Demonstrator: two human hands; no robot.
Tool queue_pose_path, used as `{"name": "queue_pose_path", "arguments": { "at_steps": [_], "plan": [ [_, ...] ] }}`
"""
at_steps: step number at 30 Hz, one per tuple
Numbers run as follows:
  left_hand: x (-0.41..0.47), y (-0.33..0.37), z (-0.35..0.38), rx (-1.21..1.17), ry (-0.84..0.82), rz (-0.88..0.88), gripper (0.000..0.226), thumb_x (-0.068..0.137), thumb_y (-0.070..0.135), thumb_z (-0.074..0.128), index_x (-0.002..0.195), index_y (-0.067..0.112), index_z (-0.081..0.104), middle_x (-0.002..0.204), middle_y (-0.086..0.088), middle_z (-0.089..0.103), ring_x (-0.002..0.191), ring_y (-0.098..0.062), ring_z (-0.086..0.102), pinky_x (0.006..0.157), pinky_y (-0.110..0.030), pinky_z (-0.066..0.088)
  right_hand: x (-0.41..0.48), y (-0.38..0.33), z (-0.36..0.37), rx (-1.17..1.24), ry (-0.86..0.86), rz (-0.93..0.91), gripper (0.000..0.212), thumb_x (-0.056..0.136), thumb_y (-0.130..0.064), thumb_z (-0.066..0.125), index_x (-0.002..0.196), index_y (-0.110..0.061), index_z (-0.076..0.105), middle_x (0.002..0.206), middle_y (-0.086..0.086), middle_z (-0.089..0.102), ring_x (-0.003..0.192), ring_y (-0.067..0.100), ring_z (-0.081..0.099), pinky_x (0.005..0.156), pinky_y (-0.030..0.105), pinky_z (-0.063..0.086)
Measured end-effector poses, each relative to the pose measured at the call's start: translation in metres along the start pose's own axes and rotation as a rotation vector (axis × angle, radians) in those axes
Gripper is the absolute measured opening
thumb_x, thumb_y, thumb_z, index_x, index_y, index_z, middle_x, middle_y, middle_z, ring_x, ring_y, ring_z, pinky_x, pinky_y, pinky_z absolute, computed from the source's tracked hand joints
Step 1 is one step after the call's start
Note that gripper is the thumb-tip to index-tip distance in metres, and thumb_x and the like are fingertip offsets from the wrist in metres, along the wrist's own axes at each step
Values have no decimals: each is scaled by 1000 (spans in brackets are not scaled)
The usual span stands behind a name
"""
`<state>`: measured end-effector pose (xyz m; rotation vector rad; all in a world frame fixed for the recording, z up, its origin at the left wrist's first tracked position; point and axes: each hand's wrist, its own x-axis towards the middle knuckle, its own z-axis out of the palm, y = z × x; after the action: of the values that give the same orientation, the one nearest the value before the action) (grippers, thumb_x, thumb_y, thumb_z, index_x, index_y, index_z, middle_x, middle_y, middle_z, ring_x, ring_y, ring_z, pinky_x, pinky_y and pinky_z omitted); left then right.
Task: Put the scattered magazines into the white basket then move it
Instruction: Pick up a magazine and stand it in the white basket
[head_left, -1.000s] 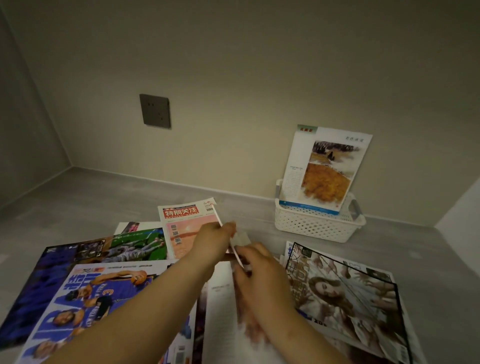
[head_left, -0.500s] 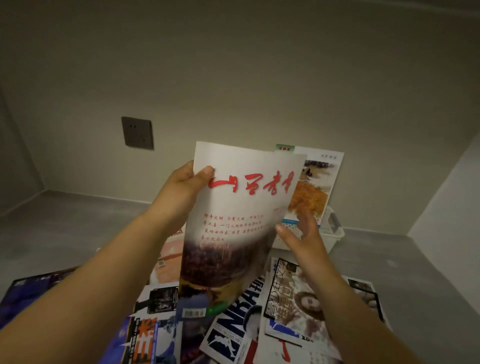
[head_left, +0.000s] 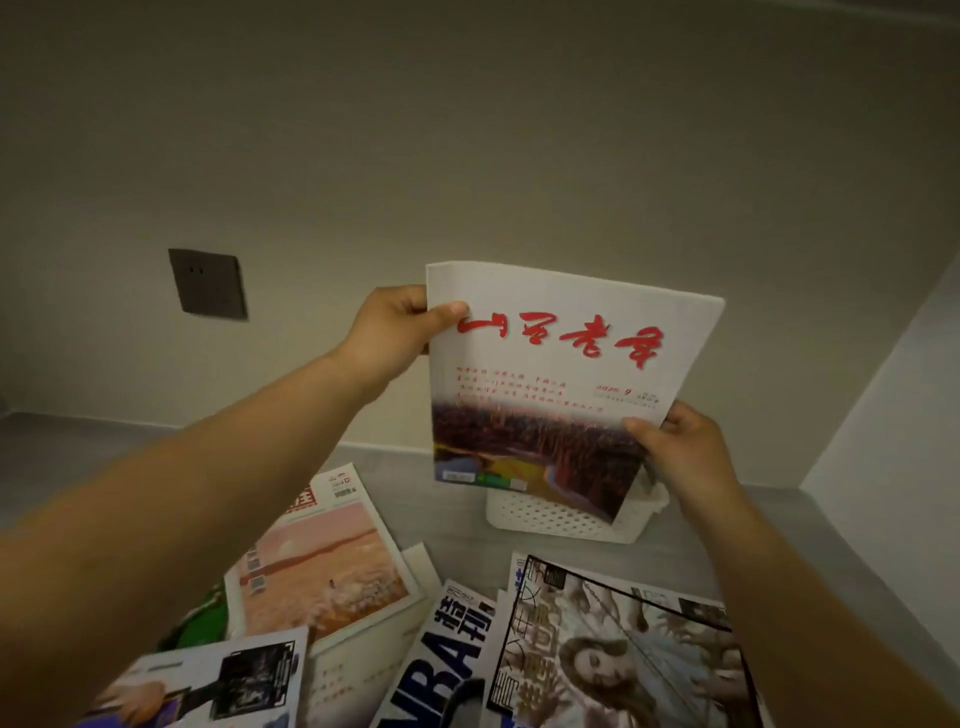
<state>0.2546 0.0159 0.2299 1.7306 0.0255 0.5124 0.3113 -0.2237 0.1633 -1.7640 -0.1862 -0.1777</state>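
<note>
Head view: magazine (head_left: 550, 384) held upright near basket (head_left: 561, 517).
L hand (head_left: 389, 332), R hand (head_left: 685, 447): fingers (head_left: 451, 312) pinch opp. corners, prob. for edge-first drop.

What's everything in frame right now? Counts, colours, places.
held magazine: one, white cover with red title, in the air in front of the basket
white basket: one, white, on the surface by the wall, partly hidden by the held magazine
scattered magazines: at least five, mixed colours, overlapping on the surface, foreground
wall socket: one, dark grey, on the wall, left
surface: one, grey, under everything
left hand: one, grips the held magazine's top left corner
right hand: one, grips its lower right edge
</note>
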Motion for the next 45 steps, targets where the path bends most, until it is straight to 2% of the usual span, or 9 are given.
{"name": "queue_pose_path", "arguments": {
  "at_steps": [4,10,15,23,26,31,36,40,45],
  "plan": [
    [46,-5,29,22,-37,5,23,85,12,56,104,1,62,97,-4,61,77,-16,60,48,-13,53,47,2,-12,-10,125,-79,27,81,3,56,107,0,60,97,4,59,65,2,57,47,0,42],
    [93,-38,78,24,-65,-36,26,85,12,56,106,-1,62,102,-10,63,84,-17,60,54,-14,52,97,40,-18,60,251,28,27,82,-2,54,108,-6,60,96,4,58,87,18,55,76,26,41],
    [119,-69,94,41,-56,-98,28,84,11,57,109,-2,60,115,-17,62,88,-18,57,58,-17,51,119,70,-12,127,236,52,26,83,-3,54,107,-11,60,88,-1,60,70,3,54,60,18,40],
    [149,-82,90,62,58,-57,22,84,13,58,100,0,64,87,-2,61,54,3,58,41,-7,48,159,75,3,151,154,82,21,82,-4,54,94,-20,60,86,-2,61,76,10,57,66,22,43],
    [154,-87,90,128,88,-58,21,84,16,58,100,4,64,84,3,60,57,2,56,40,-5,46,163,85,10,163,113,107,19,83,-6,54,93,-21,60,81,-7,62,75,6,57,63,21,42],
    [148,-119,106,222,-8,-143,27,82,14,60,105,2,63,94,-3,61,80,-16,58,50,-11,50,164,115,18,135,146,173,26,84,-4,54,110,-5,59,98,5,60,89,23,57,82,31,42],
    [156,-144,120,263,143,-145,23,79,12,63,101,3,64,101,-9,66,85,-19,58,80,-31,52,177,132,15,2,232,107,28,84,-4,54,112,-4,55,102,6,58,91,20,55,72,25,42],
    [151,-166,124,342,318,-120,26,79,15,64,101,6,57,91,-1,57,84,-16,53,78,-25,44,188,141,16,-11,334,157,47,83,-1,54,127,-6,38,128,13,49,108,22,51,82,24,38],
    [138,-192,129,511,220,-141,26,87,18,52,110,6,59,112,-12,66,95,-23,59,78,-25,40,192,151,19,-278,191,135,26,88,-3,44,112,2,51,122,21,57,108,34,54,81,31,41]
  ]
}}
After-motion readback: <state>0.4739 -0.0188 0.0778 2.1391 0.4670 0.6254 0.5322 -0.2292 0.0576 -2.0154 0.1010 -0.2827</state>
